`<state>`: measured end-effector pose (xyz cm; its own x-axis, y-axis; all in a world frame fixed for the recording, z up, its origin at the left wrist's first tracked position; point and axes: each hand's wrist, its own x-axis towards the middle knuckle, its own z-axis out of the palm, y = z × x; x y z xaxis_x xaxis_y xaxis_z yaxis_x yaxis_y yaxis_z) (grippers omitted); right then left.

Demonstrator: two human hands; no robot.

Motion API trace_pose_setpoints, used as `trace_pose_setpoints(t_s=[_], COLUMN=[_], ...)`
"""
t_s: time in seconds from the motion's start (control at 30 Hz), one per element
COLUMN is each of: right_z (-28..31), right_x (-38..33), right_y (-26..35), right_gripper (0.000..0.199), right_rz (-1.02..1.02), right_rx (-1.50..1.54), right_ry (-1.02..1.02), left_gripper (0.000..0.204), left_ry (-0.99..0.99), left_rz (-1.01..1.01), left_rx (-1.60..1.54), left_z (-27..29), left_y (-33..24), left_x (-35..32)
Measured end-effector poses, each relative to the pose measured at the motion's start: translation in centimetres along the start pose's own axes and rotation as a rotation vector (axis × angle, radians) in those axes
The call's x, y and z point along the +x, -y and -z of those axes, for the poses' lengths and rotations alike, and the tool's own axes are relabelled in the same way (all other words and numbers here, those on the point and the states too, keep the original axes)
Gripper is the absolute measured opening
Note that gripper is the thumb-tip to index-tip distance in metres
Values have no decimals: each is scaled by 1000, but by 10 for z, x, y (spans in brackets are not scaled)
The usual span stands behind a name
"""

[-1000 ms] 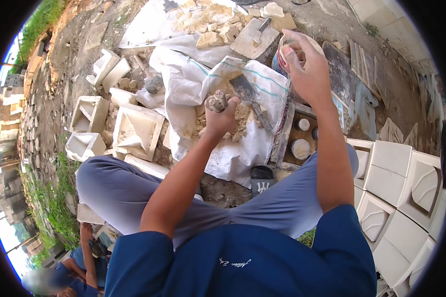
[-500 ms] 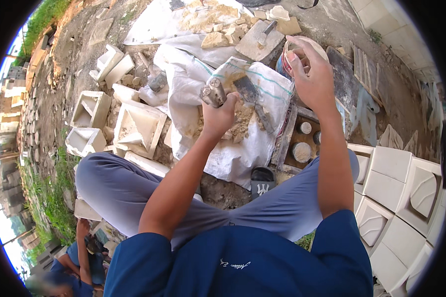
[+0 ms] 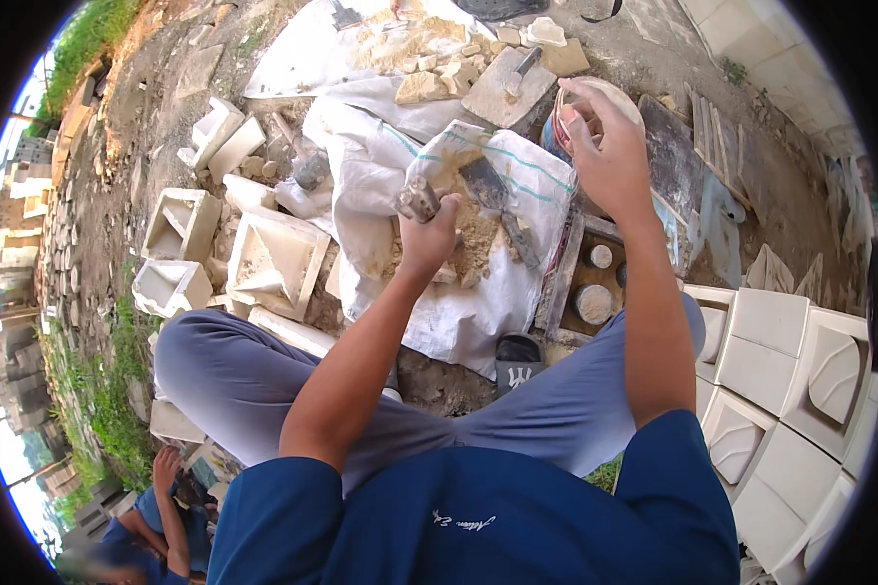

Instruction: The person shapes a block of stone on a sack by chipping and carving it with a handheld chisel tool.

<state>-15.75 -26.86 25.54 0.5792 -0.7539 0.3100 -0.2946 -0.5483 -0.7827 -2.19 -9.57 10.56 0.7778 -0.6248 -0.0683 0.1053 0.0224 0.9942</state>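
Observation:
My left hand (image 3: pixel 429 239) is closed around a dusty grey metal tool (image 3: pixel 418 200) with a blunt, lumpy end pointing up. The rest of the tool is hidden in the fist, and its exact kind is unclear. Below it, a white woven sack (image 3: pixel 478 317) bears pale rubble and powder, with a dark, broad-bladed tool (image 3: pixel 485 183) lying to the right. My right hand (image 3: pixel 610 151) is over a round bucket (image 3: pixel 553 136), its thumb and fingers curved but apart near the rim. I see nothing held there, though the hand covers part of the bucket.
Cast pale blocks (image 3: pixel 278 258) lie left of the sack. A hammer (image 3: pixel 524 68) rests on a flat slab (image 3: pixel 493 97) beyond it. A wooden box (image 3: pixel 566 292) with round pieces stands by my right knee. Stacked tiles (image 3: pixel 766 322) line the right; another person (image 3: pixel 166 517) sits lower left.
My left hand has lowered slightly, and the tool's end has turned, showing less of its face. My right hand stays at the bucket, fingers shifted a little. The other person's hand has moved.

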Motion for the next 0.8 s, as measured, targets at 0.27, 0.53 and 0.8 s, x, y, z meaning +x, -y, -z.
trace_pose_setpoints(t_s=[0.27,0.53,0.8], right_z=[-2,0,-1], right_x=[1,-1,-4], right_y=[1,0,4], right_gripper=[31,30,32], right_rz=[51,59,84], right_rx=[-49,-62,-75], right_ry=[9,4,33], left_gripper=[29,30,28], left_ry=[88,81,66], left_rz=[50,48,34], left_rx=[-139,-142,-109], left_z=[-12,-18,-15], left_y=[-18,-23,-29], left_x=[-2,1,6])
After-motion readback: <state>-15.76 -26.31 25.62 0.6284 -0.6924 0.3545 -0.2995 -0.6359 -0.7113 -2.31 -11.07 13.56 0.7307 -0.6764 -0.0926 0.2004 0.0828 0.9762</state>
